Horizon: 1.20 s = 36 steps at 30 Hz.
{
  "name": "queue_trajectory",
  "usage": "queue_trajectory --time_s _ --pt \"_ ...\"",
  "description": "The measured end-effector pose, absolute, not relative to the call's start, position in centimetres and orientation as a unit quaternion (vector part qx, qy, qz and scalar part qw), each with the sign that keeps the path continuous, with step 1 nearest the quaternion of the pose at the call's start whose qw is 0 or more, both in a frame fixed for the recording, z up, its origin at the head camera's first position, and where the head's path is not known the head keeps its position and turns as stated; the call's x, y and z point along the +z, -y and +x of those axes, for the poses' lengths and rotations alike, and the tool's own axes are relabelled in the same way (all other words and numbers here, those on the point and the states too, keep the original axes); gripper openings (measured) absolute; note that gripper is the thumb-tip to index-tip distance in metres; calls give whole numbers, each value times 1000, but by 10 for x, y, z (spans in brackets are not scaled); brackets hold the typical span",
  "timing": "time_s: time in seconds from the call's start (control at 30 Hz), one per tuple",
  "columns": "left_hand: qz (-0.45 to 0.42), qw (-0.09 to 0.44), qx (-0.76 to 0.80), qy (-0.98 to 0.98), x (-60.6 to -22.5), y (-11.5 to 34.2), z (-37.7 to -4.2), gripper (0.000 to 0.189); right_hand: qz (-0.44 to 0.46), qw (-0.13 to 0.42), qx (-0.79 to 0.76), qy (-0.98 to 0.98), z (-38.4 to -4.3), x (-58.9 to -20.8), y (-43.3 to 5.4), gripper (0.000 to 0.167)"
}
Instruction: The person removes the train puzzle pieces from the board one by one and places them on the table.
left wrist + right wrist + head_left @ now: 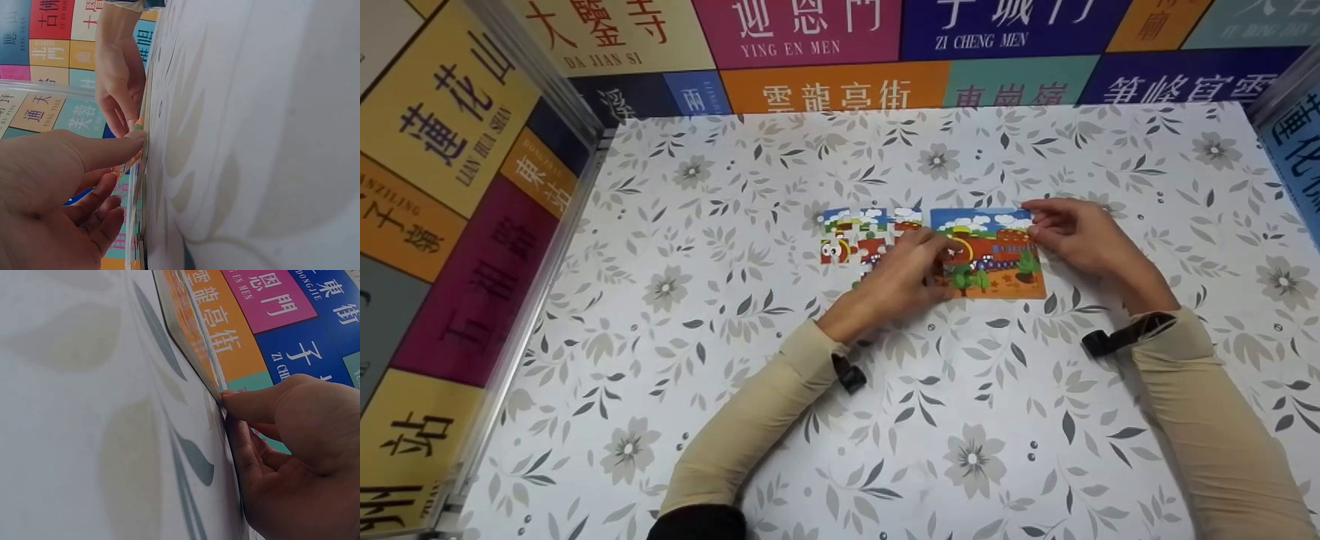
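Note:
A rectangular picture board (pixel 997 259) with a red train, green trees and orange ground lies on the table. My left hand (pixel 904 276) has its fingertips over the board's left edge and its thumb at the lower left. In the left wrist view, that hand's thumb and fingers (pixel 107 191) are bent around the edge. My right hand (pixel 1078 234) pinches the upper right edge; thumb and fingertip meet there in the right wrist view. Left of the board lie jigsaw pieces (pixel 832 251) with a similar train picture, spaced slightly apart, partly hidden by my left hand.
The table (pixel 735 420) has a white cover with grey leaves and flowers. Upright panels (pixel 817 34) with large colourful lettering stand along its back, and more panels (pixel 457 150) line the left side. A black strap (pixel 1129 335) sits at the right wrist.

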State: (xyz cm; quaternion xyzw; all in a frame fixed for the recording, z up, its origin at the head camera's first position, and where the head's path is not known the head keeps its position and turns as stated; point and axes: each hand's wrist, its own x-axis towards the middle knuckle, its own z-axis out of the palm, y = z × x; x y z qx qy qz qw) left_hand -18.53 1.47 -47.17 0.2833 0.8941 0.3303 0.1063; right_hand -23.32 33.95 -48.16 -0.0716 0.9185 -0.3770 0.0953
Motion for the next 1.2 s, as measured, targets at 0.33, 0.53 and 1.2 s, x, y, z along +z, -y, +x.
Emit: queue_trajectory --time_s 0.33,0.53,1.2 --pt "299 99 315 -895 -472 -14 -188 67 -72 99 -377 -918 -234 -481 -339 50" --pt "307 92 311 -895 -472 -12 -189 68 -77 96 -374 -919 -234 -481 -339 50" --pt "323 91 291 -896 -471 -11 -192 61 -58 111 -359 -925 -234 -480 -340 53"
